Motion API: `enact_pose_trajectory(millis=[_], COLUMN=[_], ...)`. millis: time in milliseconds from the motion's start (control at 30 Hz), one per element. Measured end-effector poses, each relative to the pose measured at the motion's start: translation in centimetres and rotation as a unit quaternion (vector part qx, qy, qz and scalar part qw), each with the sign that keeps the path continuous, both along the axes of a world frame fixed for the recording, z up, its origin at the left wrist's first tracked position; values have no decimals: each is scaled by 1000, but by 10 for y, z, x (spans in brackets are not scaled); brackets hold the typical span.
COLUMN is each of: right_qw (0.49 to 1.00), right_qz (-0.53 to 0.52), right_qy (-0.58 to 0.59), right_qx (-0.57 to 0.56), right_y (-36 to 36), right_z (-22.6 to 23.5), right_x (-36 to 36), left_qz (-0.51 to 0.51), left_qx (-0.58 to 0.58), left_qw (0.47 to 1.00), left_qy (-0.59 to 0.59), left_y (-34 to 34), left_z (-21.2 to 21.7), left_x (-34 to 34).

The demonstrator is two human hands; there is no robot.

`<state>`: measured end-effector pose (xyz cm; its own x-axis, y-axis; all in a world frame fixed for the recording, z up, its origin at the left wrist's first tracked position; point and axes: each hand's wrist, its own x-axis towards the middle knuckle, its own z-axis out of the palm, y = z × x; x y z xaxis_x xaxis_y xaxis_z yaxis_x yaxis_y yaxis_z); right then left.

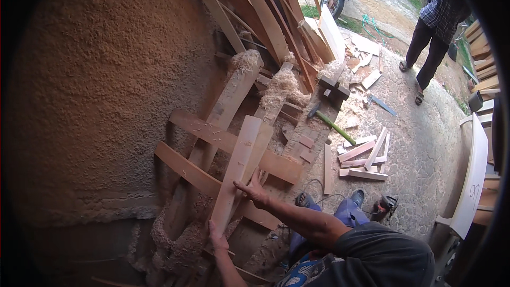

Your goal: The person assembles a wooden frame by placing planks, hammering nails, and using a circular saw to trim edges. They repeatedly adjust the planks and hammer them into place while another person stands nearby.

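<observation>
A pale, straight wooden board (237, 167) lies slanting across two darker planks, the far plank (281, 167) and the near plank (195, 173). My left hand (218, 237) grips the board's near end, its fingers partly hidden. Further up, my right hand (256, 191) holds the board's right edge, thumb over the top face and fingers along the side. Under the planks run long, thick timber beams (229, 103), with curly wood shavings (284, 89) heaped on them.
A green-handled hammer (334, 126) and dark wooden block (333, 93) rest right of the beams. Cut wood strips (366, 157), a handsaw (382, 105) and a power tool (386, 205) lie on the ground. Long boards (260, 10) lean at the rough wall (117, 85). Another person (433, 32) stands far right.
</observation>
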<state>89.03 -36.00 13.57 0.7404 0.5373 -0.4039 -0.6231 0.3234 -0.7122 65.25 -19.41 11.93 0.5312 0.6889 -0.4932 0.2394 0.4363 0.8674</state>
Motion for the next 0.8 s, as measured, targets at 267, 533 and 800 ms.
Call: enact_pose_trajectory(millis=[267,533,800], right_qw=[977,927,930], right_qz=[70,34,-89], right_qy=[113,179,34], right_qx=[164,328,354], right_y=[-42,-117,-261], right_z=[0,32,63], right_x=[4,16,47], left_qz=[-45,-157,-233], left_qx=[255,594,521], left_qw=[966,785,815], left_qy=[6,79,-95], left_y=[-106,-208,-293], left_z=[81,122,163], left_x=[17,23,90])
